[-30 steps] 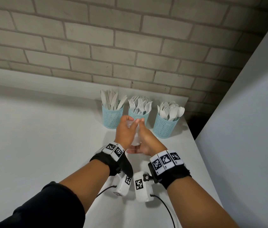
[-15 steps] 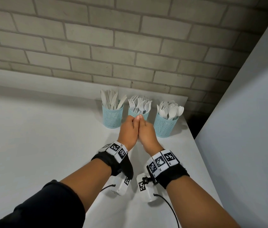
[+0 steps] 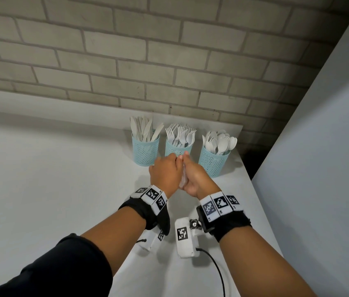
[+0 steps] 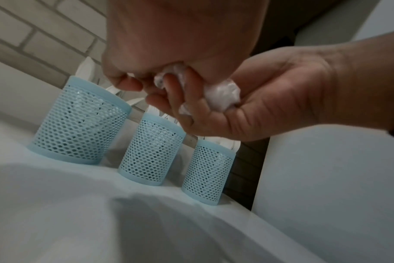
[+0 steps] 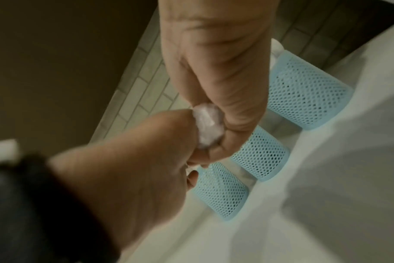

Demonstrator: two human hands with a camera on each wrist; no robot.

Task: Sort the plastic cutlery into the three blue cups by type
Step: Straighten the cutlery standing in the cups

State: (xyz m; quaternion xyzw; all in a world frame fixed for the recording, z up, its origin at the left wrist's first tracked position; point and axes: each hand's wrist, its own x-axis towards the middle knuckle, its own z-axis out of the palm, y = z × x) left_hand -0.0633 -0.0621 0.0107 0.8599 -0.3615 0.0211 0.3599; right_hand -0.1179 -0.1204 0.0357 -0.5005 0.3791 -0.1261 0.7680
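Observation:
Three blue mesh cups stand in a row at the table's back right. The knife cup [image 3: 145, 151] is on the left, the fork cup [image 3: 176, 148] in the middle and the spoon cup [image 3: 213, 162] on the right, each full of white cutlery. Just in front of the fork cup, my left hand [image 3: 165, 172] and right hand [image 3: 195, 176] are pressed together. Both grip a crumpled clear plastic wrapper [image 3: 183, 179] between them. The left wrist view shows the right hand's fingers [image 4: 175, 96] curled round the wrapper [image 4: 223, 96]. In the right wrist view the wrapper [image 5: 208, 126] bulges out between both fists.
The white table [image 3: 51, 179] ends at a right edge [image 3: 261, 211] beside a grey panel [image 3: 319, 146]. A brick wall [image 3: 147, 61] runs behind the cups, with a dark gap [image 3: 248, 159] at the back right corner. Cables [image 3: 218, 273] hang from the wrist cameras.
The hands have closed tighter together on the wrapper, squeezing it into a smaller wad. They have stayed in front of the fork cup. The cups have not moved.

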